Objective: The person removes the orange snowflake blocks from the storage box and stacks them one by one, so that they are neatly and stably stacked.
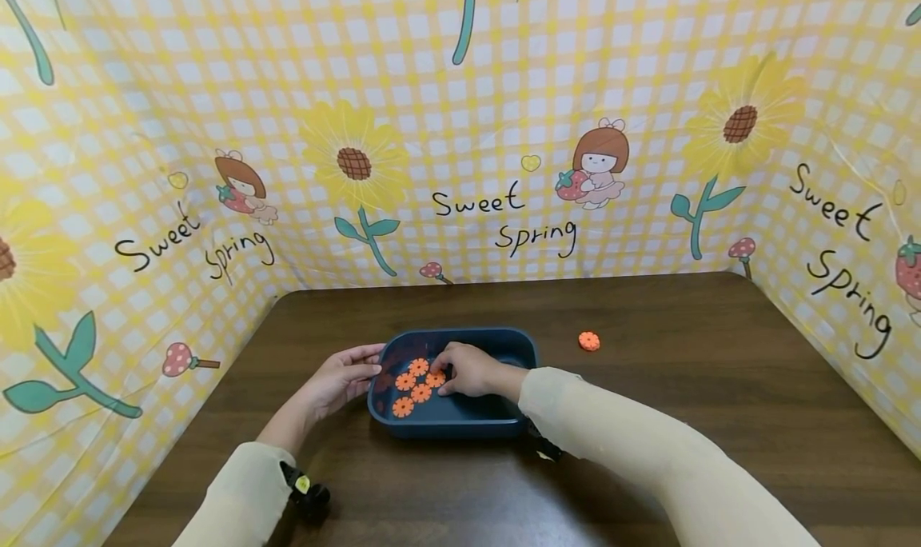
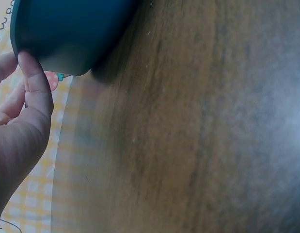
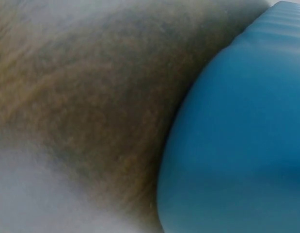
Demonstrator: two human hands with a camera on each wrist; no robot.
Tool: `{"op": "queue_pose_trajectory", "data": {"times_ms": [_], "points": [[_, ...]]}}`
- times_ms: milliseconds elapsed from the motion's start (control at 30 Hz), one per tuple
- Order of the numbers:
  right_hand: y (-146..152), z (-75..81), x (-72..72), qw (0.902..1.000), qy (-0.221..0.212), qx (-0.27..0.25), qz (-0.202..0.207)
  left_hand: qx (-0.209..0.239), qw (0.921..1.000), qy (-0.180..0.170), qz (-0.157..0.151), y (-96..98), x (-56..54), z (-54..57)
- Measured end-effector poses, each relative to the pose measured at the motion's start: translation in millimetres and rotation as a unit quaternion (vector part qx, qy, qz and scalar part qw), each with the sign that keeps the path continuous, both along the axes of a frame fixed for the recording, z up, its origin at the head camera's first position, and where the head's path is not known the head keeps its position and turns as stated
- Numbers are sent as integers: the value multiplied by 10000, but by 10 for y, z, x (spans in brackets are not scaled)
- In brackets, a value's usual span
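Observation:
A dark blue rectangular tub [image 1: 460, 429] stands on the wooden table. Several orange flower-shaped discs [image 1: 403, 407] with notched edges lie on its floor, toward the left end. My right hand [image 1: 471, 371] reaches over the right side into the tub, and its thumb and forefinger pinch one orange disc [image 1: 435, 379] among the others. At the left end, my left hand [image 1: 345, 381] holds the tub by its rim. The left wrist view shows that hand's thumb [image 2: 36, 85] against the tub's outer wall. Only the tub's outer wall [image 3: 237, 136] and blurred table fill the right wrist view.
Right of the tub, farther back on the wooden table [image 1: 647, 419], lies another orange flower piece [image 1: 588, 341], apparently stacked. A yellow checked cloth [image 1: 475, 131] with printed flowers hangs behind the table and along both sides.

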State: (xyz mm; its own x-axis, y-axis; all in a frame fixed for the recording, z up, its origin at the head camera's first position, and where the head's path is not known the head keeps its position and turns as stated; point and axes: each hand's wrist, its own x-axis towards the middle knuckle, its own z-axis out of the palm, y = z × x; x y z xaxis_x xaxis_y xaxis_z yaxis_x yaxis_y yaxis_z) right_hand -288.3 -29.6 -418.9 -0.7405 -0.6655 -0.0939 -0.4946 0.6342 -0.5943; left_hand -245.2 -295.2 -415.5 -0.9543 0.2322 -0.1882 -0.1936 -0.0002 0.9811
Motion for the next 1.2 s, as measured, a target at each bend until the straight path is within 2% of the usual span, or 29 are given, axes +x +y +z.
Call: {"op": "queue_pose_trajectory", "data": {"times_ms": [333,933,1200], "points": [[6,8,11,10000,27,31,38,36,10000,-26,6,1,-5,10],[16,21,19,9992,-330,-201,-91,-5,10000,-14,-41,3,-2,9],[10,32,25,9992,-302,-221,-100,-17,10000,-48,-15,-1,-2,5]]}}
